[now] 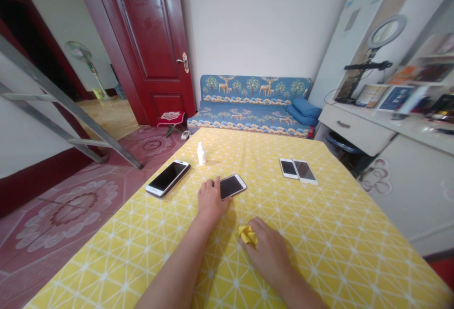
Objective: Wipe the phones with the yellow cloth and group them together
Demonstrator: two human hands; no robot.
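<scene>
"One white-framed smartphone is between the person's arms and the white bottle, lying screen up near the middle of the desk. What has hold of it?"

"The left hand. Its fingers are bent around the left end, index at the far corner, thumb along the near edge. The right hand has its fingers closed on a crumpled yellow cloth, nearer the body. I can't tell whether the cloth touches the desk."

"Where would trouble start?"

"At that hold, I'd judge. Only one end is pinned, so a hard sideways push on the free end could swivel the phone on the patterned tablecloth. The fabric could ruck up too."

"And the bottle?"

"It's upright and narrow, just beyond the left hand. A knuckle reaching forward might topple it; I can't make out how tightly it's capped."

"The larger smartphone worries me more."

"Rightly: it lies just beside the desk's left edge. A stray left elbow, or a tug on the fabric, could send it onto the tiled floor. The slim smartphone and the wider smartphone on the right, side by side, look safer, well apart from both hands."
</scene>
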